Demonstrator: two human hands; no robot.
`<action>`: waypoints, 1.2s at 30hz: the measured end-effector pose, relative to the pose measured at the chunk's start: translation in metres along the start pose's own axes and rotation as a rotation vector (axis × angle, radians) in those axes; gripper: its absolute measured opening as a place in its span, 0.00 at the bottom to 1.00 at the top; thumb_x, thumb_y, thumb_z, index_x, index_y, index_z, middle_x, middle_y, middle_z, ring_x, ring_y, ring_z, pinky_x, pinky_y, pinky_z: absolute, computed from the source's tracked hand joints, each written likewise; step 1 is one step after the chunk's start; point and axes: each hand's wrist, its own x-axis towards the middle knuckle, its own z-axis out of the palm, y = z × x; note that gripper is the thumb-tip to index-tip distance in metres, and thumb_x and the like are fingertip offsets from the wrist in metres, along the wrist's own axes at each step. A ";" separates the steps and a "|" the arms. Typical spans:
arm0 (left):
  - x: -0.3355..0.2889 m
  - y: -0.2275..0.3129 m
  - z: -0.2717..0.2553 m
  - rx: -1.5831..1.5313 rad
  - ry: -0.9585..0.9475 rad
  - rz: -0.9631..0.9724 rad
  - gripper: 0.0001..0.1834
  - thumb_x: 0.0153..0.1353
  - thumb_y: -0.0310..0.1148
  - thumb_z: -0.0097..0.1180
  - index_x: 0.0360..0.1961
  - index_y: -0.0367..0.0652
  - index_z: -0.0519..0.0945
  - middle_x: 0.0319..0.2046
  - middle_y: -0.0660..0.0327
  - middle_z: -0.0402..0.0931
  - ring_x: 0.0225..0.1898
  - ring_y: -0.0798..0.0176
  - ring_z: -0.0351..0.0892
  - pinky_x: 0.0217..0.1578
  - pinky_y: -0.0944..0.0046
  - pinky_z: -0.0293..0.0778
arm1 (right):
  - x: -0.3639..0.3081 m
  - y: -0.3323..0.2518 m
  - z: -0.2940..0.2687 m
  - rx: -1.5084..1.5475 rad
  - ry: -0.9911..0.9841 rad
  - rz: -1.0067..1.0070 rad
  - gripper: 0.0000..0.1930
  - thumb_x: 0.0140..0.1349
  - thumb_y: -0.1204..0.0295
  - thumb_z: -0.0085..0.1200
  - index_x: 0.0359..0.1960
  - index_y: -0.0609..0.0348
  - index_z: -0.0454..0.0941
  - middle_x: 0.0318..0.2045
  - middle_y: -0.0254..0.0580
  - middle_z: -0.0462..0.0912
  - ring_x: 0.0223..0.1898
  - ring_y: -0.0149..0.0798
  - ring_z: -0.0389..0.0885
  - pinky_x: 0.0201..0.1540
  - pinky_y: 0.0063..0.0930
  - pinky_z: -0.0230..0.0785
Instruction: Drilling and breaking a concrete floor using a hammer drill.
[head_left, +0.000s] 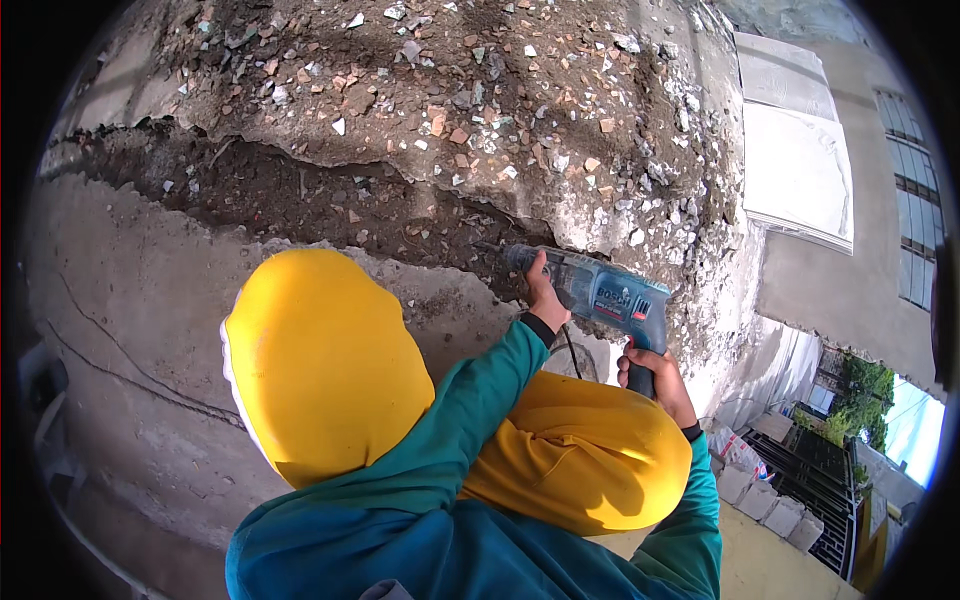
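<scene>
A blue-grey rotary hammer drill (612,294) lies across in front of my knees, its bit (487,246) pointing left over the dirt of a narrow trench (350,205). I cannot tell whether the bit touches the soil. My left hand (543,294) is wrapped round the front of the drill, just behind the chuck. At the rear, my right hand (660,372) grips the dark pistol handle, fingers near the trigger. A black cord (573,352) hangs beneath the tool.
Broken concrete and tile rubble (480,110) covers the ground beyond the trench. Jagged concrete slab (150,250) edges it on the near side, with a rope (140,385) lying there. White panels (797,160) lean at the right; grey blocks (770,508) sit by a dark gate.
</scene>
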 end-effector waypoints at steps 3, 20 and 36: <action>-0.002 -0.002 0.004 0.024 0.022 0.034 0.28 0.56 0.61 0.55 0.46 0.49 0.77 0.44 0.61 0.81 0.45 0.54 0.80 0.50 0.47 0.73 | 0.005 -0.001 -0.006 -0.017 -0.017 -0.006 0.07 0.54 0.78 0.53 0.36 0.60 0.73 0.24 0.41 0.77 0.23 0.35 0.77 0.27 0.26 0.72; -0.012 -0.007 0.007 -0.122 -0.259 0.015 0.35 0.60 0.64 0.45 0.49 0.41 0.76 0.47 0.53 0.79 0.48 0.48 0.78 0.53 0.46 0.70 | 0.003 -0.021 -0.001 -0.182 -0.021 -0.066 0.09 0.53 0.78 0.51 0.37 0.63 0.75 0.27 0.42 0.80 0.22 0.33 0.77 0.29 0.23 0.71; 0.006 -0.008 0.003 -0.075 -0.094 0.103 0.30 0.62 0.59 0.46 0.47 0.43 0.77 0.44 0.55 0.80 0.44 0.49 0.80 0.51 0.49 0.73 | 0.005 -0.016 0.002 -0.156 0.012 -0.041 0.12 0.52 0.78 0.54 0.40 0.65 0.76 0.31 0.41 0.81 0.31 0.34 0.80 0.33 0.24 0.71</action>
